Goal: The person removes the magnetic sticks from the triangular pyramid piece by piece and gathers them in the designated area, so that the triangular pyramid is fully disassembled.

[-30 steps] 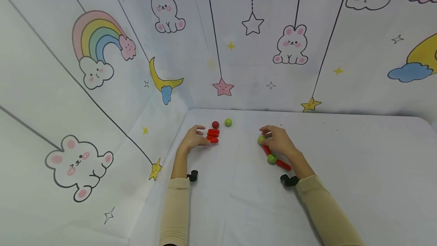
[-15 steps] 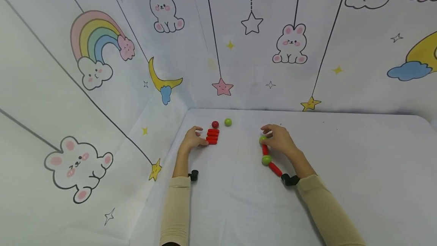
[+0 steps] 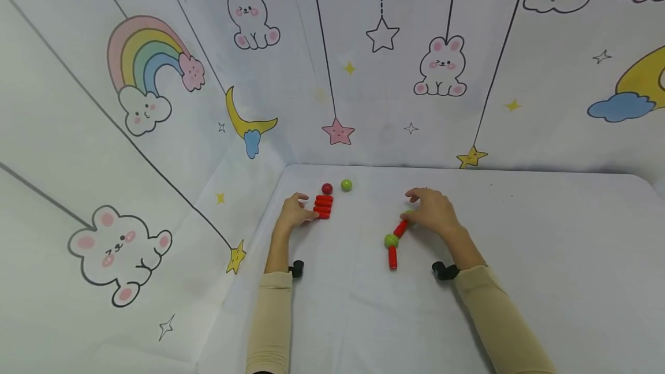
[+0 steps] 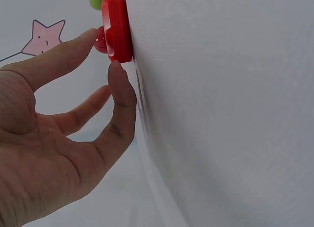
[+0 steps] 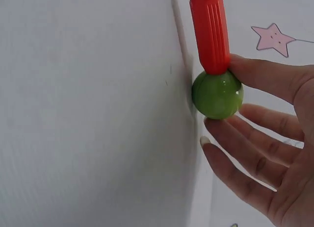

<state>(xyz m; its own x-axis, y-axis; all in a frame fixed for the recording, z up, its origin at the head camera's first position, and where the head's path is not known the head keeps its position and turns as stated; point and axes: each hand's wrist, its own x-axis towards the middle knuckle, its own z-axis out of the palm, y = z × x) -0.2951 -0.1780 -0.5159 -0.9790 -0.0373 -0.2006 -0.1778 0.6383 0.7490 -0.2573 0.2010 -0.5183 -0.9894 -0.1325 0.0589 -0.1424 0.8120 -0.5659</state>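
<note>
My right hand pinches a glossy green ball between thumb and fingertips. From that ball runs a bent chain: a ridged red stick, a second green ball, then another red stick pointing toward me. On the left, several red sticks lie side by side in a row. My left hand is beside the row, its thumb at the end of the nearest stick, fingers loosely bent. In the left wrist view a fingertip meets the lower end of a red stick.
Behind the row sit a dark red ball and a loose green ball. A white cloth covers the table. Patterned white curtain walls rise at the back and left.
The chain's free end has swung left, from beside my right wrist to pointing toward me. My right hand has shifted slightly right. The nearest red stick now lies more evenly with the row.
</note>
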